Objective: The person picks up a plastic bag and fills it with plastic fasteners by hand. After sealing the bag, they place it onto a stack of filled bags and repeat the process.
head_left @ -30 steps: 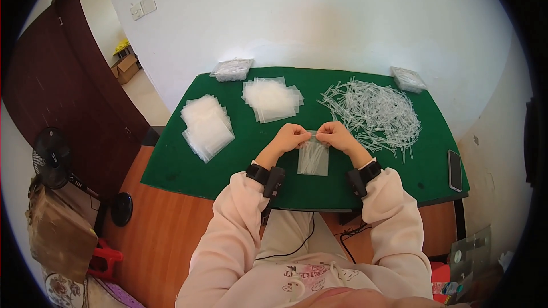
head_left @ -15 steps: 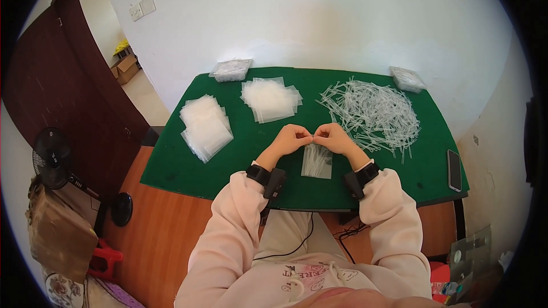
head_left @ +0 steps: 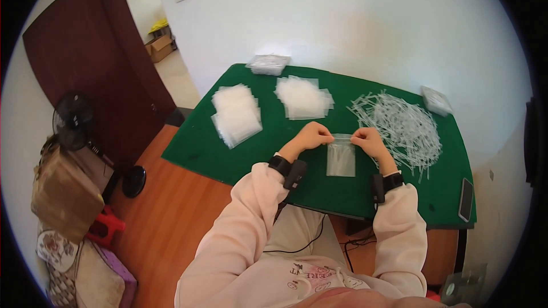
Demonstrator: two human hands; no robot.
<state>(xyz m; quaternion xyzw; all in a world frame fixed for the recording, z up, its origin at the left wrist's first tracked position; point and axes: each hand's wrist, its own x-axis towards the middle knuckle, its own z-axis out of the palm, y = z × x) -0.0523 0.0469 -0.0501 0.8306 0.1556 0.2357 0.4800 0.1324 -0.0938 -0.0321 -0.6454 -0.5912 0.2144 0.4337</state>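
Note:
A small clear zip bag (head_left: pixel 341 162) lies on the green table in front of me, with several thin clear plastic pieces inside it. My left hand (head_left: pixel 315 135) pinches the left end of its top edge. At the right end of that same edge, the fingertips of my right hand (head_left: pixel 370 140) are closed on the bag too. Beyond my right hand spreads a big loose heap of thin clear plastic sticks (head_left: pixel 402 128). Two stacks of flat clear bags sit to the left: a nearer stack (head_left: pixel 237 117) and a farther stack (head_left: pixel 302 98).
Filled clear packs stand at the table's back, a left pack (head_left: pixel 268 64) and a right pack (head_left: pixel 436 101). A phone (head_left: pixel 466 199) lies by the right edge of the green table (head_left: pixel 200 148). On the floor at left are a black fan (head_left: pixel 74 115) and a cardboard box (head_left: pixel 68 194).
My hands have moved apart from the middle of the bag's top edge to its two ends. The whole view has turned, shifting the table to the right.

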